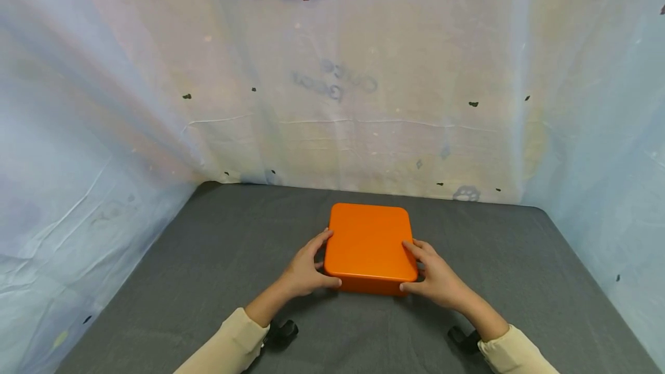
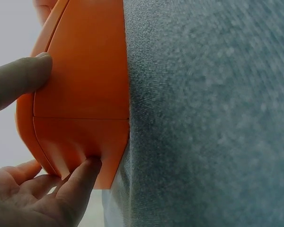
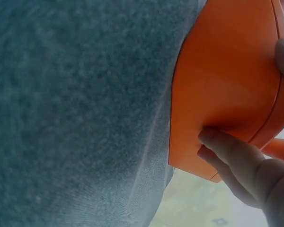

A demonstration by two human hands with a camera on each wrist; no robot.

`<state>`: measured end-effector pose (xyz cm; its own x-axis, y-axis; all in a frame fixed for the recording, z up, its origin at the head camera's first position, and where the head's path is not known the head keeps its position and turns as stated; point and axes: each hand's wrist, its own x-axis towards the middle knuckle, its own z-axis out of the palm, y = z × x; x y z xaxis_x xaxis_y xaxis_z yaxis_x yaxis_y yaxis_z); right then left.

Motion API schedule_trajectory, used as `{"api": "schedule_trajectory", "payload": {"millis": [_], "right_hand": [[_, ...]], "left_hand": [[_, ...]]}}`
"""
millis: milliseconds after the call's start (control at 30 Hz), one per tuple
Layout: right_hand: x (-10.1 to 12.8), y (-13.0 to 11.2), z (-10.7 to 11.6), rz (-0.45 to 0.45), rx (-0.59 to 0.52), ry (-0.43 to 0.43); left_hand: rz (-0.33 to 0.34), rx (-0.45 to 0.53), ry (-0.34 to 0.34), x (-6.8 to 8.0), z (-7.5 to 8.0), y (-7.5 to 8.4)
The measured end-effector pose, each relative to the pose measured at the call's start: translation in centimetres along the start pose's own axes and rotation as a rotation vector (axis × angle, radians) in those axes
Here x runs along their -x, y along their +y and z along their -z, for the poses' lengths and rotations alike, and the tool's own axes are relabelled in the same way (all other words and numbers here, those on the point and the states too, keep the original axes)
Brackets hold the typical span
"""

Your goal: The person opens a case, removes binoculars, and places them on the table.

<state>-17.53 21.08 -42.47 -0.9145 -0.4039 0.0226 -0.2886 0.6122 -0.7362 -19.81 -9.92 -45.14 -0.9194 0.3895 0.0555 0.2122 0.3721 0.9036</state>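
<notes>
On the grey felt-like table top [image 1: 208, 258], near its middle, sits a flat orange box [image 1: 370, 244] with rounded corners, lid on, base flat on the cloth. Both hands are on its near corners. Left hand [image 1: 306, 270]: thumb curled round the near front corner, fingers laid up the left side wall. The left wrist view shows a fingertip [image 2: 87, 168] pressed into the lower part of the box [image 2: 80, 90], below the seam where lid meets base, and another finger against the upper part. Right hand [image 1: 433, 279]: mirror arrangement, thumb at the front right corner, index finger lying on the lid edge. In the right wrist view, fingers [image 3: 227, 146] press the side wall of the box [image 3: 222, 80] close to the seam line. So both hands grip the box, one per side.

Judgement: the symmetric hold at the seam suits steadying the base while working the lid, or lifting the whole box level; which one cannot be told. A pale printed sheet [image 1: 363, 91] hangs behind and at both sides of the table. Cream sleeves [image 1: 234, 345] cover both forearms.
</notes>
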Motion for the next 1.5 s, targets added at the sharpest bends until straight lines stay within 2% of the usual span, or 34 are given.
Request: {"api": "schedule_trajectory", "payload": {"millis": [267, 500, 833, 1167, 1500], "right_hand": [[-0.07, 0.13, -0.11, 0.007, 0.002, 0.018], [-0.12, 0.06, -0.04, -0.001, -0.007, 0.009], [-0.22, -0.3, 0.28, 0.005, 0.138, 0.03], [-0.35, -0.26, 0.12, -0.017, 0.06, 0.034], [-0.4, -0.39, 0.17, -0.045, 0.049, 0.04]], "left_hand": [[-0.003, -0.013, 0.0, -0.01, -0.05, 0.11], [0.004, 0.021, 0.01, -0.03, -0.11, 0.12], [0.004, 0.039, -0.004, -0.06, -0.1, 0.12], [0.002, 0.026, -0.003, -0.04, 0.03, 0.44], [0.005, 0.038, -0.003, -0.11, -0.1, 0.35]]}}
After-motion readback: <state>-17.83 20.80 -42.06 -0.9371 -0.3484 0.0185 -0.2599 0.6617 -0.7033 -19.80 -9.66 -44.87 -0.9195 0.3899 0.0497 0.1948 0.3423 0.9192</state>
